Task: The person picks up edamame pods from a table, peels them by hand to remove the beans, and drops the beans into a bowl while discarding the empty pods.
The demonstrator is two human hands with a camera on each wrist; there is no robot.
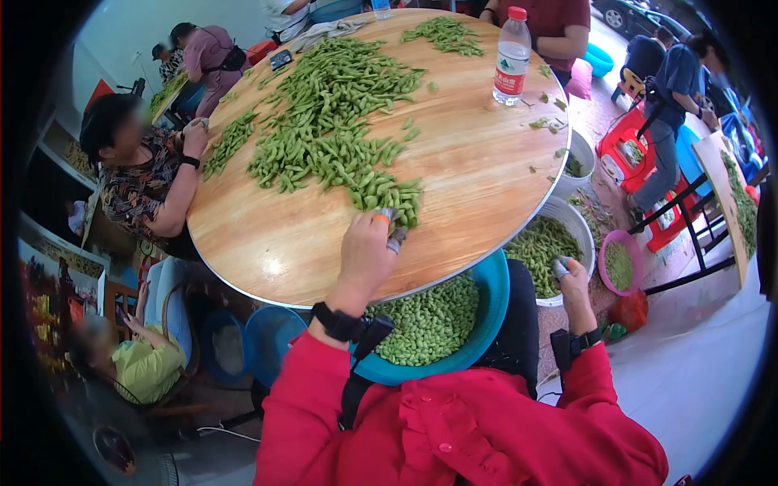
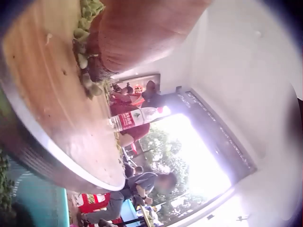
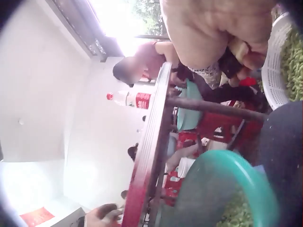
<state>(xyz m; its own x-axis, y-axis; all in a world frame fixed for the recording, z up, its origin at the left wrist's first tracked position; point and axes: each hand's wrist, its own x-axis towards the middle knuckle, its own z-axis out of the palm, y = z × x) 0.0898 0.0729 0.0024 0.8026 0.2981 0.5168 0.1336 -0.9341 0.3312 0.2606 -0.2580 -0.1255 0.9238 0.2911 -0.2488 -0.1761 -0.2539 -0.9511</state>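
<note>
A long heap of green edamame pods [image 1: 324, 121] lies on the round wooden table [image 1: 478, 194]. At its near end my left hand [image 1: 366, 249], with wrapped fingertips, touches the pods; whether it pinches one I cannot tell. In the left wrist view, the wrapped tip of a finger [image 2: 128, 38] is right at some pods. My right hand [image 1: 575, 285] is beside the table, over the edge of a white basket [image 1: 585, 235] of green pods. Its fingers are curled, with nothing visible in them. Below the table edge, a blue-green basin [image 1: 496, 301] holds shelled beans [image 1: 425, 324].
A red-capped water bottle [image 1: 510, 61] stands at the table's right side. A pink basin [image 1: 606, 263] sits on the floor by the white basket. Blue buckets [image 1: 271, 336] stand at lower left. A person [image 1: 142, 174] sits at the table's left, others farther back.
</note>
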